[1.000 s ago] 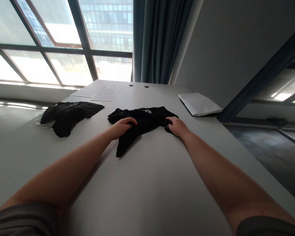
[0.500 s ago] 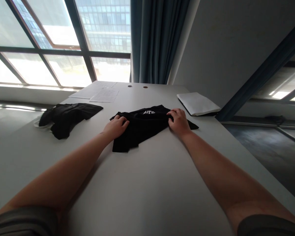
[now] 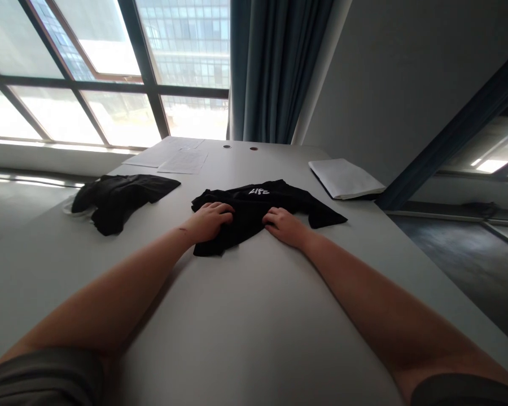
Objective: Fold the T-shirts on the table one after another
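Observation:
A black T-shirt (image 3: 248,217) with white lettering lies crumpled and partly folded on the white table, one sleeve pointing right. My left hand (image 3: 214,220) rests on its left part, fingers curled over the cloth. At the near edge, right of the middle, my right hand (image 3: 281,224) has its bent fingers closed on the fabric. The fingertips of both hands are partly lost against the dark cloth.
Another black garment (image 3: 122,197) lies bunched on the left, with something white beneath its far-left side. Sheets of paper (image 3: 183,161) lie at the back left, and a white pad or folder (image 3: 346,178) at the right edge. Two round inserts (image 3: 253,149) sit in the far tabletop.
My right hand has moved left and nearer, from the shirt's right side to its near edge. The left hand has shifted slightly right. The right sleeve now lies more spread out.

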`<state>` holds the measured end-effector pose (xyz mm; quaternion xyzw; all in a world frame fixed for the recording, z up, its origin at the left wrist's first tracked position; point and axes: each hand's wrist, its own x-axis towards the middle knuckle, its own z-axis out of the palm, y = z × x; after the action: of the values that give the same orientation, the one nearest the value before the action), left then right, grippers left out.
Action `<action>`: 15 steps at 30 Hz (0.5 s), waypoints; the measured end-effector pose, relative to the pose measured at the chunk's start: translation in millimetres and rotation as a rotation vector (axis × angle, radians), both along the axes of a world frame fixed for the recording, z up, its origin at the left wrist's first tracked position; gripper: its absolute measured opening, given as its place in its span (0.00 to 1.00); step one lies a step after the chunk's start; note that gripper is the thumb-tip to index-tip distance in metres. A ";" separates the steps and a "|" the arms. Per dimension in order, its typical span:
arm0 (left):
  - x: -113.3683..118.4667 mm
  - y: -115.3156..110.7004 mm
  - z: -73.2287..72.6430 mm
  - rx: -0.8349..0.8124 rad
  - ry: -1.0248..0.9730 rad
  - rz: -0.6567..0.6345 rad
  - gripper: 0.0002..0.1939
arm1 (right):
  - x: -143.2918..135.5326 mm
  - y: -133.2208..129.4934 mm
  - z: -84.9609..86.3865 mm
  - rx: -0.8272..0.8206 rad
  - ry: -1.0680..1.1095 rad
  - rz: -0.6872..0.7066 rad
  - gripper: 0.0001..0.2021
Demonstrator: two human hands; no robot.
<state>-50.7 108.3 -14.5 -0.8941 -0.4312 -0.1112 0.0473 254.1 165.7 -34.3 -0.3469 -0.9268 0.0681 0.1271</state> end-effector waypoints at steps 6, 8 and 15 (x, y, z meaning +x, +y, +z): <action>-12.6 8.8 0.9 -0.056 -0.109 0.079 0.15 | 1.4 -4.4 5.5 0.027 0.178 0.028 0.07; -20.7 12.4 6.4 -0.074 -0.235 0.058 0.08 | 3.8 -6.7 10.2 -0.001 0.362 -0.029 0.07; -17.2 6.1 9.1 -0.187 -0.335 -0.083 0.25 | 8.4 -14.9 32.6 -0.028 0.649 -0.113 0.05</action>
<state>-68.0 114.3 -5.4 -0.8806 -0.4043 -0.2199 -0.1129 262.5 150.7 -1.8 -0.3597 -0.8162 0.1807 0.4145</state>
